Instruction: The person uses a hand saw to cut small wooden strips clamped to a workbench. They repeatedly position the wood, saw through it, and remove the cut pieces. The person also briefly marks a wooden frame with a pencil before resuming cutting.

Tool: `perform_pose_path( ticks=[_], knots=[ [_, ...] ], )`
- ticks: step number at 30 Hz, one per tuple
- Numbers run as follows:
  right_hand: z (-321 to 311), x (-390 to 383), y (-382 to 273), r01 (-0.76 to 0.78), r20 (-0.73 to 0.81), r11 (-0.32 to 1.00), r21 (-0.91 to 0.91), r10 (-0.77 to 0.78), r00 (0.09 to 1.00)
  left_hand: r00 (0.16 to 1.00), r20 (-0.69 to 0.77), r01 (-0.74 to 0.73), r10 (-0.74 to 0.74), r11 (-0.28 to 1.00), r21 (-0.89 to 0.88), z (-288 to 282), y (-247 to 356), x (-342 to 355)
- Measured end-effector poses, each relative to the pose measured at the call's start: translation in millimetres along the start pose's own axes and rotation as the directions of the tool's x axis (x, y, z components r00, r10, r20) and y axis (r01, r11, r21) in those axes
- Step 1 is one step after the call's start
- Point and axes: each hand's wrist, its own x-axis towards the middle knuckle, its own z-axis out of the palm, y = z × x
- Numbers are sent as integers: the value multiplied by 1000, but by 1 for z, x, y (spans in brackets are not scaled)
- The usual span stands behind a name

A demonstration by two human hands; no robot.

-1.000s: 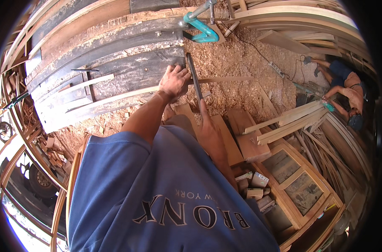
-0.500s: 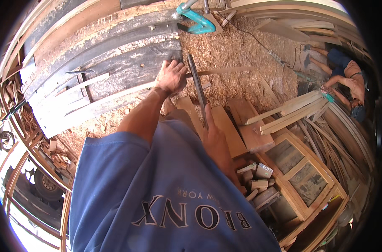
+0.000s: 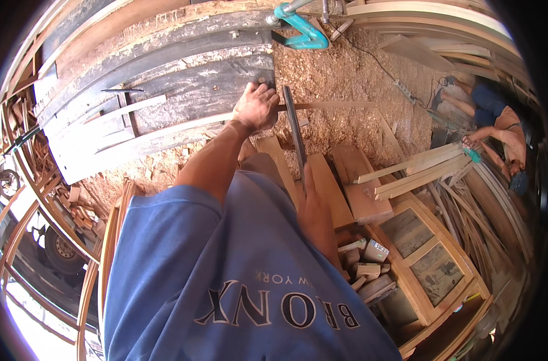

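Note:
My left hand is closed over a thin, long wooden strip, pressing it down at the right end of a dark, worn workbench. Past the bench edge, the strip sticks out to the right over the shavings. My right hand, close to my body, grips the near end of a long, narrow dark blade that looks like a handsaw seen edge-on. The handle is hidden in that hand. The blade points away from me and crosses the strip just right of my left hand.
A teal clamp stands at the bench's far right. Wood shavings cover the floor. Boards and a framed wooden panel with offcuts lie at right. Another person works at far right, by long wooden pieces.
The saw has drawn back slightly toward me across the strip. My left hand keeps its hold on the strip. The whole view has shifted a little.

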Motion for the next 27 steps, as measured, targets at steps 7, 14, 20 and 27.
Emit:
perform_pose_path(
  ticks=[7, 14, 20, 27],
  knots=[
    [-2, 32, -14, 139, -72, 990, -10, -139, 988, 977, 207, 56, -48, 998, -31, -7, 1, 5],
    [-5, 3, -8, 25, -4, 999, -20, -25, 1000, 965, 254, 47, -62, 997, 62, -7, 0, 7],
    [5, 38, -1, 123, -67, 992, -5, -123, 990, 999, 42, -28, 26, 998, 50, -5, 0, 0],
    [4, 0, 3, 17, -16, 999, 34, -16, 1000, 999, 19, -27, 27, 1000, 3, 2, 0, 2]
  ],
)
